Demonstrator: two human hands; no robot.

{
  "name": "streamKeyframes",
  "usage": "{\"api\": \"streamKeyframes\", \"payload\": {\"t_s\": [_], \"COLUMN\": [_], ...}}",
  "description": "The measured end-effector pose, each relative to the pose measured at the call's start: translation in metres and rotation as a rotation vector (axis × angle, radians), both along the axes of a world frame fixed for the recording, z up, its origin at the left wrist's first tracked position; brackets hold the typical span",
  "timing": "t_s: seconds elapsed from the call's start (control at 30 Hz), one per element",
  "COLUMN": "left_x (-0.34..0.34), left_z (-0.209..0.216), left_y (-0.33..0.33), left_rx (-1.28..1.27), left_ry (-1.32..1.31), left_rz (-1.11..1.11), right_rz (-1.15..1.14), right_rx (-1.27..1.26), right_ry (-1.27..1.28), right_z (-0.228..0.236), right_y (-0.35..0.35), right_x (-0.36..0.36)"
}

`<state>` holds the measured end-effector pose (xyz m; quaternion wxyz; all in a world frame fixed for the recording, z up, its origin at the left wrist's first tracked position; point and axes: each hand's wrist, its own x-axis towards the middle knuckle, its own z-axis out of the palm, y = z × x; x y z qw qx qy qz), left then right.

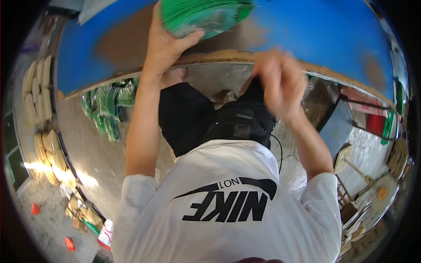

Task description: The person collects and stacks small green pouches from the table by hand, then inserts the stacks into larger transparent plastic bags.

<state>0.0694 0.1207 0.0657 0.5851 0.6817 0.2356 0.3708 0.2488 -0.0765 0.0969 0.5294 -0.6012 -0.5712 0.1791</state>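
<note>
My left hand point(172, 46) grips a thick stack of green plastic bags point(204, 17) at the top of the view, its thumb pressed across the near face. The stack's many thin layers fan along the upper side, and its lower part looks clear and shiny. My right hand point(280, 81) is raised by the table's near edge, well apart from the stack. Motion smears its fingers, so whether they pinch anything does not show. Beyond both hands lies the blue table point(315, 37), with worn brown patches on its top.
Beneath the table on the left lie several green plastic packs point(107, 103). Filled pale sacks point(37, 90) are stacked at the far left. A metal-legged stand point(335, 120) is under the table's right side, with a round fan-like object point(382, 193) farther right.
</note>
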Motion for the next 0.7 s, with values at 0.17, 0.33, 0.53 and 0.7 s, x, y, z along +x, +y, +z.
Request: {"api": "streamKeyframes", "payload": {"t_s": [0.17,0.33,0.53,0.7], "left_x": [0.011,0.009,0.009,0.01], "left_z": [0.009,0.001,0.004,0.013], "left_y": [-0.002,0.006,0.003,-0.002], "left_rx": [-0.075,0.137,0.015,-0.09], "left_ry": [-0.08,-0.116,-0.132,-0.147], "left_rz": [-0.011,-0.04,-0.072,-0.063], "right_rz": [0.358,0.438,0.318,0.282], "right_rx": [-0.579,-0.766,-0.547,-0.556], "right_ry": [-0.1,-0.182,-0.259,-0.291], "right_z": [-0.105,-0.112,-0.096,-0.088], "right_y": [-0.065,-0.09,-0.118,-0.124], "right_x": [-0.025,-0.035,-0.035,-0.039]}}
